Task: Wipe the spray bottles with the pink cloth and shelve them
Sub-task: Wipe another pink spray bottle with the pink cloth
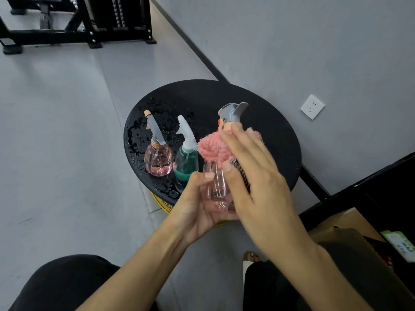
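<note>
In the head view, the left hand (pixel 197 209) cups the lower body of a clear pink spray bottle (pixel 216 187), its fingers (pixel 202 177) curled around the bottle's side. The right hand (pixel 253 176) presses the pink cloth (pixel 210 149) against the bottle's shoulder and neck, fingers (pixel 235 140) laid flat and close together over the fluffy fabric. The bottle's grey trigger head (pixel 233 112) sticks up just beyond those fingertips.

Just left of the fingers, two more bottles stand upright on the round black tabletop (pixel 269 131): a green spray bottle (pixel 186 163) with a white trigger, nearest the left hand, and beyond it a second pink spray bottle (pixel 158 159) with a grey and orange trigger. The tabletop around them is beaded with water drops, thickest on its left part. A yellow base (pixel 164 204) shows under its near rim.

The floor (pixel 56 131) is pale grey, meeting a grey wall (pixel 314 52) along a dark skirting strip. A white wall socket (pixel 312 106) sits right of the fingers. A black metal frame (pixel 78 21) stands far beyond, top left. Below right, a cardboard box (pixel 345 221) lies beside a dark shelf unit (pixel 381 187).
</note>
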Demonstrator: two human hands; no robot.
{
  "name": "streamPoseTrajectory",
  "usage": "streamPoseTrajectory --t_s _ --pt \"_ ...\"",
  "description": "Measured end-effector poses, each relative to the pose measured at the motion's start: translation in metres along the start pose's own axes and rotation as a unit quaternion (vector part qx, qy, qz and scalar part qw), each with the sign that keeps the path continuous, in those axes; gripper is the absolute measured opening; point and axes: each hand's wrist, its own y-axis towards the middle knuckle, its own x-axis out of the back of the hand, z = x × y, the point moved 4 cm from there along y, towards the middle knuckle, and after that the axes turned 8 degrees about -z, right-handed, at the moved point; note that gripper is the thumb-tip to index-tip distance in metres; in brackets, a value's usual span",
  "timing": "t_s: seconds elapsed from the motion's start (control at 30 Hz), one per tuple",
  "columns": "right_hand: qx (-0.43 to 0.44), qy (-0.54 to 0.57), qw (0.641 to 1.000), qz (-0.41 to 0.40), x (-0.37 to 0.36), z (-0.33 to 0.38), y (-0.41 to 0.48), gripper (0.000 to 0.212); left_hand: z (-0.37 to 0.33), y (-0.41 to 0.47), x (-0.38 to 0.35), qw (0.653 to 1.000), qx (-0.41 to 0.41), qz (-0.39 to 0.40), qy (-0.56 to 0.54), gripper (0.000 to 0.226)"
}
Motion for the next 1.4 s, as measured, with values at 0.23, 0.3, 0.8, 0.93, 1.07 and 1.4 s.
streamPoseTrajectory --t_s 0.23,0.3,0.8,0.93,1.07,1.4 --pt "0.013 -0.004 1.000 -0.006 0.003 0.003 -0.006 0.049 -0.002 -0.005 -0.005 1.000 -0.019 0.013 0.014 0.041" --pt "-0.024 0.023 0.999 -0.007 0.009 -0.004 0.011 0.048 0.003 -0.005 -0.005 0.998 -0.005 0.045 0.036 0.052" --pt "0.013 0.020 1.000 -0.001 0.000 0.002 -0.016 0.050 0.001 0.000 0.001 1.000 -0.021 0.004 -0.014 0.040" --pt "-0.073 0.069 0.995 -0.008 0.009 -0.015 0.014 0.049 0.007 0.000 -0.001 0.999 0.004 0.040 0.007 0.061" --pt "-0.073 0.053 0.996 -0.007 0.005 -0.012 0.011 0.052 0.006 0.001 0.000 0.999 0.011 0.037 -0.007 0.064" --pt "-0.020 0.087 0.996 0.002 0.006 -0.004 -0.015 0.050 0.002 -0.003 -0.001 1.000 -0.005 0.030 0.005 0.058"
